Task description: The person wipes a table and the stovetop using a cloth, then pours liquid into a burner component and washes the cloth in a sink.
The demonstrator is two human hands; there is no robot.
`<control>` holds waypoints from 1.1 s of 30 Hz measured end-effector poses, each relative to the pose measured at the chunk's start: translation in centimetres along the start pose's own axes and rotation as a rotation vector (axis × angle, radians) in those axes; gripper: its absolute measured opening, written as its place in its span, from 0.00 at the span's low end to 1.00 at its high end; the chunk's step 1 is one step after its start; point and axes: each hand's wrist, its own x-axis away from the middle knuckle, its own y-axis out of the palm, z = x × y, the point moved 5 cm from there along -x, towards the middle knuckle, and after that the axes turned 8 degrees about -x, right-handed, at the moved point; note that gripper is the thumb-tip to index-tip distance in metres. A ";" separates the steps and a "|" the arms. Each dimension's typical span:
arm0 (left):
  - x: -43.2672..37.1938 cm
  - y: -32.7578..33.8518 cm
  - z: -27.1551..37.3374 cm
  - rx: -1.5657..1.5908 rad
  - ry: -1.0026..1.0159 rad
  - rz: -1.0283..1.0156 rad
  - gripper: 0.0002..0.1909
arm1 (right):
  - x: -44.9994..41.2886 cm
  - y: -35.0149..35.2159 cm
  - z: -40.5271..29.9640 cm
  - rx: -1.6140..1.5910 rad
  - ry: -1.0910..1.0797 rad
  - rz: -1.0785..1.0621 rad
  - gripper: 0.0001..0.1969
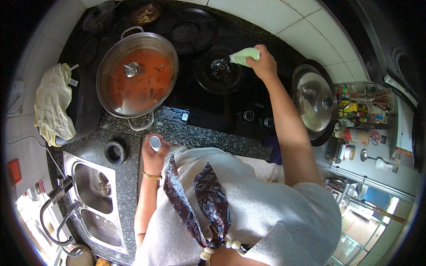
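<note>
My right hand (264, 65) grips a pale green squeeze bottle (248, 55), tipped on its side with its nozzle pointing left over a burner (221, 68) of the black glass gas hob (206, 106). My left hand (154, 151), near the counter's front edge, holds a small white cap (155, 143) with its hollow side facing up. Ahead of that hand stands a large steel pot (100, 89) under a glass lid (131, 69), with reddish-orange liquid and dark pieces showing through. Whether anything leaves the nozzle I cannot tell.
At right is a lidded wok (314, 99). A small brown bowl (156, 13) sits at the back. On the left are a dark appliance (88, 99) under a cream cloth (55, 103), a round stone mortar (115, 153) and a steel double sink (116, 216) with a black tap (45, 212).
</note>
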 end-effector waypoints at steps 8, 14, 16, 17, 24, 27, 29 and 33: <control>0.0 0.1 -0.5 0.037 -0.006 -0.009 0.12 | 0.0 0.4 -0.6 0.010 -0.068 -0.047 0.26; -0.1 0.1 -0.1 0.005 -0.003 -0.009 0.12 | 0.1 0.4 -0.5 0.056 -0.160 -0.041 0.26; -0.1 0.0 -0.6 0.020 0.001 -0.005 0.12 | 0.2 0.8 -0.5 0.020 -0.140 -0.050 0.26; -0.1 0.0 -0.8 -0.005 0.005 -0.004 0.12 | 0.2 0.9 -0.5 -0.018 -0.118 -0.060 0.25; 0.0 0.1 -0.3 -0.002 -0.017 0.003 0.13 | -0.1 0.2 -0.6 0.060 -0.125 -0.116 0.26; -0.2 0.0 -0.7 -0.070 0.005 0.009 0.13 | -0.2 0.5 0.0 -0.006 -0.096 -0.067 0.26; -0.2 -0.1 -0.7 -0.070 0.009 0.017 0.13 | -0.1 0.9 -0.2 0.010 -0.077 -0.135 0.27; -0.2 -0.2 -0.4 -0.026 0.006 0.021 0.13 | -0.5 0.1 0.2 0.039 -0.081 -0.190 0.27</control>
